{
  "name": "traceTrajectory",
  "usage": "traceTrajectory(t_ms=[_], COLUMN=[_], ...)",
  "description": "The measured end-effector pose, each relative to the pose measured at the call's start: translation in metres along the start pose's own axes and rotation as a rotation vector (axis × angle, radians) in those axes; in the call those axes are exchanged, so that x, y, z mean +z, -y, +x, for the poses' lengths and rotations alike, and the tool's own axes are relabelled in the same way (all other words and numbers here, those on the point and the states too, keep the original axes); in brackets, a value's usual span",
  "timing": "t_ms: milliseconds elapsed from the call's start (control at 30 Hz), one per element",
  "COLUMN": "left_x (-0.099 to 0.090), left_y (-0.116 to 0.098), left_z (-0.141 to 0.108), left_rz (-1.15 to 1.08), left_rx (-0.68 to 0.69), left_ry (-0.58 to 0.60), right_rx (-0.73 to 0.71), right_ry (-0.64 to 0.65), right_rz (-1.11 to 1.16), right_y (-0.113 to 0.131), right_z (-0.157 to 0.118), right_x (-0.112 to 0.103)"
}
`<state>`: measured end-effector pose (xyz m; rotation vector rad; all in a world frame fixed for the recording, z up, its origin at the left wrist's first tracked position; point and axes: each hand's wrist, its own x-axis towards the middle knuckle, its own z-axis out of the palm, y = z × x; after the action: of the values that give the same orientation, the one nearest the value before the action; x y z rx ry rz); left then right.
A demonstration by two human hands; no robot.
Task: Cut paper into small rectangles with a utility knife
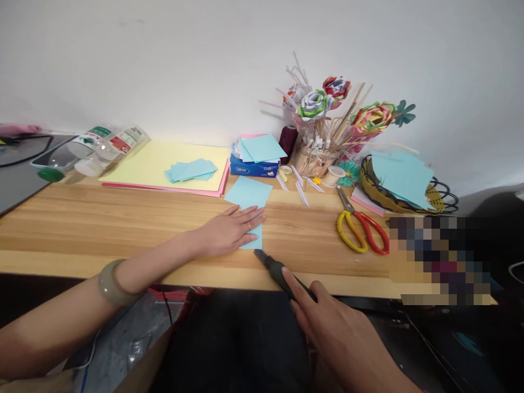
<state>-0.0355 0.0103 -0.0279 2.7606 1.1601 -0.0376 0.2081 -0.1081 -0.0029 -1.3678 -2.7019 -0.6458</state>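
Observation:
My left hand (229, 229) lies flat with fingers stretched over a small sheet of light blue paper (254, 242), pressing it against the wooden table. Just behind that sheet, and partly under my fingertips, is another piece of blue paper (249, 191); whether the two are joined I cannot tell. A dark green utility knife (282, 277) is gripped in my right hand (327, 316). Its blade points up and left, with the tip at the lower right corner of the near sheet.
Large yellow sheets (164, 158) carry a pile of blue strips (192, 170) at back left. Beyond the sheets stand a tissue pack (254, 167) and a holder (315, 158) of paper flowers. To the right are scissors (360, 229) and a basket (370, 183). Plastic bottles (108, 147) lie left.

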Motion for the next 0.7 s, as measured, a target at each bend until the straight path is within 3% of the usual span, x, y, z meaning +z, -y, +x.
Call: traceTrajectory(t_ms=[400,700], left_x=[0.002,0.000], left_y=[0.000,-0.001], left_z=[0.000,0.000], left_rz=[0.010,0.010], left_rx=[0.008,0.002], left_ry=[-0.039,-0.025], right_rx=[0.003,0.010], right_ry=[-0.020,-0.004], right_rz=[-0.014,0.013], right_y=[-0.002,-0.005], right_z=[-0.003,0.011], right_x=[0.006,0.005])
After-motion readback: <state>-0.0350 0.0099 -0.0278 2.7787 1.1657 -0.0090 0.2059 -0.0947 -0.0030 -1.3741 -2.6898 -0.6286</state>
